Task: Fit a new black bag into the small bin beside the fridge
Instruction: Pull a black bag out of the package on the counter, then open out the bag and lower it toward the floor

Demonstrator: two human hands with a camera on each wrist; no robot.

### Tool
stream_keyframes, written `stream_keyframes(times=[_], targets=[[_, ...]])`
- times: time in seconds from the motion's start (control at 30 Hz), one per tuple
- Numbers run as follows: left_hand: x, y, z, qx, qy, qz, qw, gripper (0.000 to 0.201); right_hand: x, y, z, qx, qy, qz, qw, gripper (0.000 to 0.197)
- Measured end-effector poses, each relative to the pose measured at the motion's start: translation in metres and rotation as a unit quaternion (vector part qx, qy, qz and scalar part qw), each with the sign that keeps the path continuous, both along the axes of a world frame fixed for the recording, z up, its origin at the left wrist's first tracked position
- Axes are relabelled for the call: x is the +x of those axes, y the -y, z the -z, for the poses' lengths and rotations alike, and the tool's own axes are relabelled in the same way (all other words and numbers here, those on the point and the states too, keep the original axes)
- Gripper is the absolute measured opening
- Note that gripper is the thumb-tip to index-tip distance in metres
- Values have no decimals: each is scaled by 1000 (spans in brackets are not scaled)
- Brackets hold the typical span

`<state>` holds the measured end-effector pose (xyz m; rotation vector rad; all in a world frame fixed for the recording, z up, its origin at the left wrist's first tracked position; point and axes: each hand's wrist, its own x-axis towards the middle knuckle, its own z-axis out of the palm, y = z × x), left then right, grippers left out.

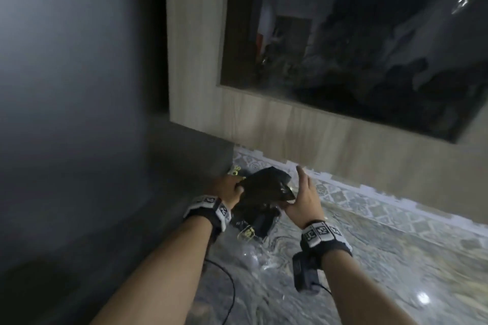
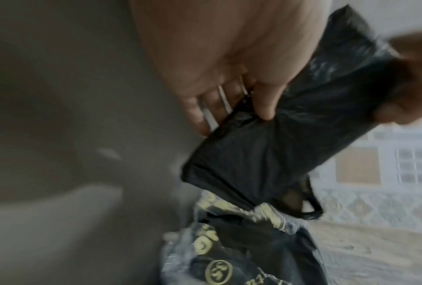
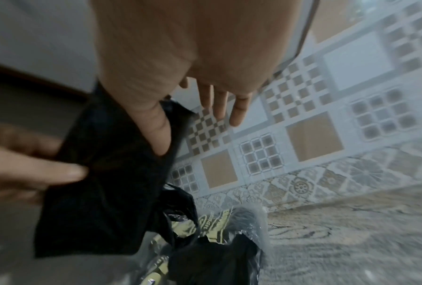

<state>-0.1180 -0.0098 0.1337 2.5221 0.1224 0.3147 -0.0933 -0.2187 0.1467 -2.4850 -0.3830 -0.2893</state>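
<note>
Marble counter (image 1: 396,258) below, folded black bag (image 1: 261,190) between both grips: left hand (image 1: 227,187) pinching, right hand (image 1: 301,200) thumb-clamped.

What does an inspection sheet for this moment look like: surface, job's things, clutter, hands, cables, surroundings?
Surface: marbled counter, glossy.
Job's things: folded black bag held above the counter; bag pack, clear wrapper with gold print, lying below it; bin not seen.
Clutter: nothing seen.
Hands: left hand pinches the bag's left edge; right hand holds the right edge with its thumb, fingers straight.
Cables: black cable under the left forearm.
Surroundings: grey panel at left; patterned tiles; dark window in a wood frame.
</note>
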Motion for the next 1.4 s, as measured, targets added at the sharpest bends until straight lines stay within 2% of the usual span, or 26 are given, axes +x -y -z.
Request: stream_keyframes(times=[0.17, 0.23, 0.33, 0.37, 0.43, 0.53, 0.63, 0.7, 0.77, 0.83, 0.9, 1.0, 1.07, 1.1, 1.2, 1.27, 1.33, 1.4], targets=[[-104, -24, -56, -105, -44, -12, 993, 24, -75, 1, -28, 53, -87, -70, 992, 105], [-143, -33, -79, -152, -56, -15, 987, 23, -117, -9, -52, 66, -125, -109, 984, 92], [-194, -46, -109, -215, -60, -21, 975, 16, -174, -22, -91, 119, -201, -184, 955, 45], [-209, -50, -117, -223, -60, -37, 972, 18, -189, -26, -103, 132, -223, -212, 942, 36], [-235, -56, -129, -226, -59, -69, 970, 17, -214, -37, -119, 162, -265, -258, 915, 32], [-262, -63, -132, -226, -56, -132, 964, 25, -231, -59, -123, 212, -316, -296, 876, 42], [-284, -58, -132, -238, -38, -199, 950, 36, -249, -74, -131, 219, -342, -333, 851, 30], [-297, -49, -133, -227, -36, -245, 942, 35, -260, -79, -134, 203, -334, -346, 853, 19], [-310, -40, -130, -217, -39, -278, 935, 37, -265, -82, -130, 173, -294, -345, 875, 8], [-321, -28, -125, -215, -36, -287, 933, 33, -267, -83, -123, 143, -251, -332, 898, 21], [-332, -15, -119, -226, -5, -294, 928, 30, -261, -83, -112, 130, -236, -330, 905, 30], [-342, 1, -109, -249, 73, -300, 918, 42, -261, -79, -104, 135, -207, -310, 918, 24], [-348, 8, -102, -302, 69, -283, 908, 53, -270, -74, -105, 140, -188, -309, 922, 17], [-350, 13, -99, -325, 55, -273, 904, 53, -275, -73, -105, 141, -191, -318, 918, 17], [-357, 23, -92, -319, 81, -269, 905, 22, -289, -70, -102, 132, -238, -396, 877, 21], [-365, 26, -89, -359, 115, -284, 882, 5, -293, -64, -99, 104, -257, -419, 865, 31], [-375, 23, -85, -400, 114, -288, 863, 6, -292, -59, -97, 98, -261, -404, 871, 26], [-388, 16, -84, -409, 104, -298, 857, 7, -285, -55, -97, 86, -259, -363, 891, 3]])
